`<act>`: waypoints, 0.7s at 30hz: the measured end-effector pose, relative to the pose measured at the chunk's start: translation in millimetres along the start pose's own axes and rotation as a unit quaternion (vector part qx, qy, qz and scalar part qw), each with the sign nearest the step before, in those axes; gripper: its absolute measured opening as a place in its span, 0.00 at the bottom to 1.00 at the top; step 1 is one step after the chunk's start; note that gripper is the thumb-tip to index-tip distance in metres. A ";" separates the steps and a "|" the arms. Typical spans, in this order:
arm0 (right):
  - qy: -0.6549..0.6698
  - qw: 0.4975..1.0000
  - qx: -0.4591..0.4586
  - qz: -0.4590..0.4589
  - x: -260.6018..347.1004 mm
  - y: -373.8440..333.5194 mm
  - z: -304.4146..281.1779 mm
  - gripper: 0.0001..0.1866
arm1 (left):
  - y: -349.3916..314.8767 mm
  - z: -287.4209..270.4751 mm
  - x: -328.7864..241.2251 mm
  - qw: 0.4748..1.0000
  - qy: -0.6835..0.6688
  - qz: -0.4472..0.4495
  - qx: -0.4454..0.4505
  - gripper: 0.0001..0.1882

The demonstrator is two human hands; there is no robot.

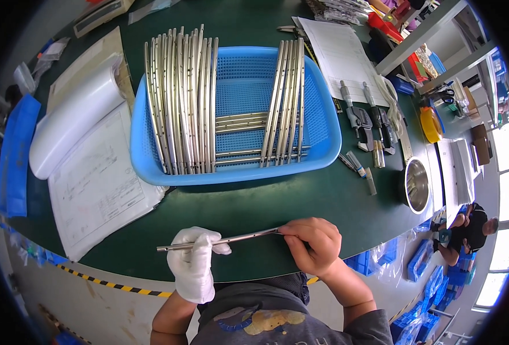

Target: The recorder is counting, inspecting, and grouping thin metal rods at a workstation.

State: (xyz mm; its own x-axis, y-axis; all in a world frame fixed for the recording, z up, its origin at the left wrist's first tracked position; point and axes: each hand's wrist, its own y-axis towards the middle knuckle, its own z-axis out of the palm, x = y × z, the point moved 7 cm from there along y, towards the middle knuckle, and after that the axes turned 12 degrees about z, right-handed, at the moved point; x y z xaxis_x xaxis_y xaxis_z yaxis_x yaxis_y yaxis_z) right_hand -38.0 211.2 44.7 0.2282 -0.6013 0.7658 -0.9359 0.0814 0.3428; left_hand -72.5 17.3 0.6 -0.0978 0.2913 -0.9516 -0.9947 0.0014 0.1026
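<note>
A thin silvery metal rod (240, 237) with small holes along it lies crosswise between my hands, above the near edge of the green table. My left hand (192, 264), in a white glove, is closed round it near its left end. Bare fingers of my right hand (315, 244) pinch the rod's right end. Beyond my hands stands a blue plastic basket (237, 174). A thick row of similar rods (180, 103) leans across its left side, and a smaller group of rods (283, 103) rests on its right. More rods (240, 122) lie crosswise at the basket's bottom.
Left of the basket lie drawing sheets (102, 184) and a blue bin (18, 155). To the right are two micrometers (358, 123), marker pens (356, 164), a steel bowl (417, 185) and yellow tape (431, 125). A person (470, 236) sits farther off at the right.
</note>
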 end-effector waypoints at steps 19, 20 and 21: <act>-0.056 0.994 -0.054 -0.072 15.9 3.7 1.4 0.10 | 0.0 1.6 -2.0 1.000 0.024 -0.013 -0.001 0.07; -0.047 0.995 -0.052 -0.065 15.1 3.4 1.9 0.10 | -0.2 1.3 -2.3 1.000 0.024 -0.013 -0.002 0.07; -0.039 0.996 -0.050 -0.057 14.2 2.9 2.6 0.10 | -0.5 1.6 -1.9 1.000 0.021 -0.016 0.000 0.08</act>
State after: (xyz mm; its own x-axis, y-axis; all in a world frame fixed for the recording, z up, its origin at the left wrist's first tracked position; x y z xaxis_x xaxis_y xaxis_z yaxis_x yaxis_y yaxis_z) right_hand -38.2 200.8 55.1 0.3068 -0.6703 0.6757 -0.8725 0.0856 0.4811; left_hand -71.8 18.3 2.8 -0.0672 0.2498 -0.9660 -0.9973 0.0107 0.0722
